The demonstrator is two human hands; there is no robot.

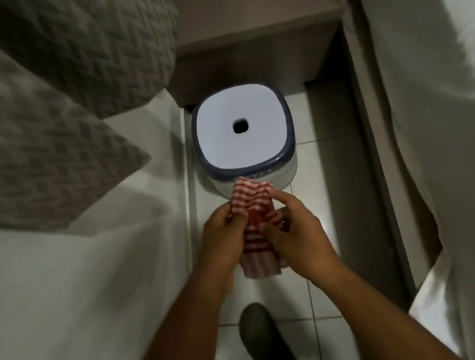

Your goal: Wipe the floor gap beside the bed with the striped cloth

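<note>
1. Bed [63, 298]: stood at the left, pillows on it.
2. Floor gap [314, 230]: tiled strip, unwiped; a stool [243, 134] sat in it.
3. Cloth [255, 232]: held above the tiles, bunched between both hands.
4. Left hand [223, 240], right hand [297, 238]: each pinched the cloth. Step, seemingly: readying it. Next: lower it and rub the tiles.

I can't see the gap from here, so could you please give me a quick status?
Left hand and right hand both gripping striped cloth, held above the floor. Wiping not started. Stool stands in the gap ahead.
</note>
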